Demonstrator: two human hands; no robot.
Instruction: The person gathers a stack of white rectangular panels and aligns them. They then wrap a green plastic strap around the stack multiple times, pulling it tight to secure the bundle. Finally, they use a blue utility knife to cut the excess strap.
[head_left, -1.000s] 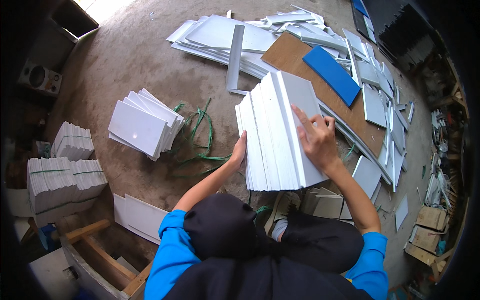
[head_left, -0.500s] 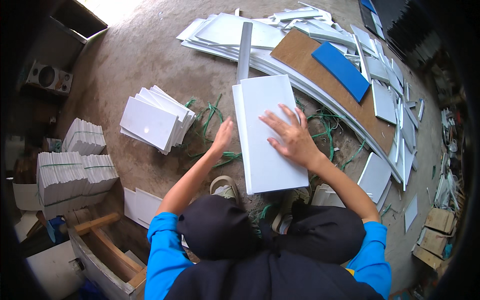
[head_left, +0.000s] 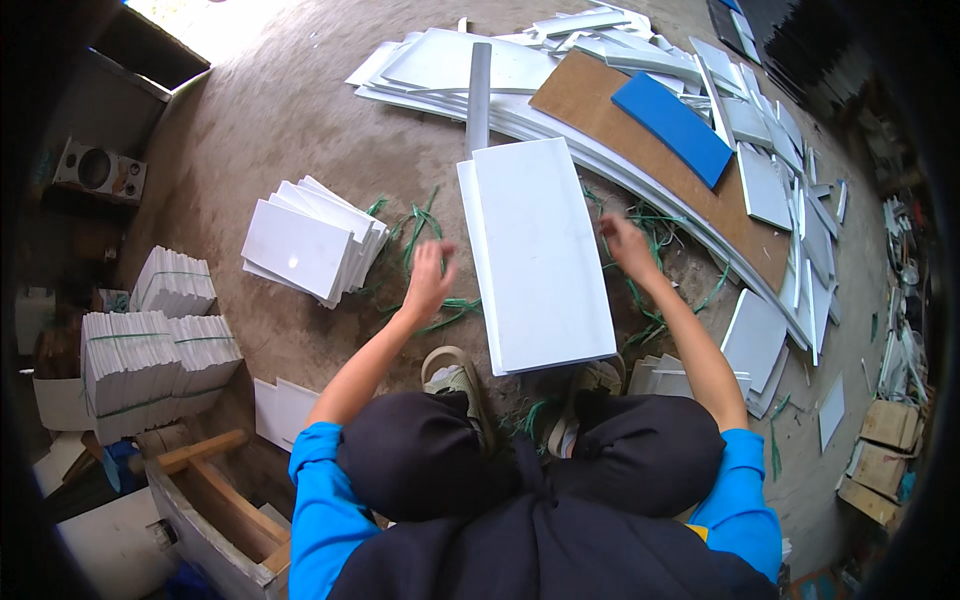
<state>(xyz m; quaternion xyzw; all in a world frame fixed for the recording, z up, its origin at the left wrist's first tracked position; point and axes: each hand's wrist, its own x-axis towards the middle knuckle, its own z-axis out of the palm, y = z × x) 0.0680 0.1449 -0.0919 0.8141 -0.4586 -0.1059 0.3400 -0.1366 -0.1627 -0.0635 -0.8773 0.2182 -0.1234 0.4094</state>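
In front of my feet lies a stack of white rectangular panels (head_left: 545, 260), the top one set slightly off from those beneath along the left side. My left hand (head_left: 430, 282) hovers just left of the stack, open and holding nothing. On the other side, my right hand (head_left: 628, 247) is off the stack's right edge, its fingers loosely bent and a little blurred, with nothing in them. Green plastic twine (head_left: 428, 225) lies in loose strands on the floor near both hands. Further left is a fanned pile of smaller white panels (head_left: 297, 247).
Tied bundles of white panels (head_left: 130, 355) stand at the left, near a wooden frame box (head_left: 205, 510). Long white boards, a brown board (head_left: 600, 130) and a blue board (head_left: 672, 128) lie at the far right among offcuts. A grey strip (head_left: 478, 95) sits beyond the stack.
My right hand has lifted off the top panel and moved out to the right of the stack. My left hand has shifted slightly left and down.
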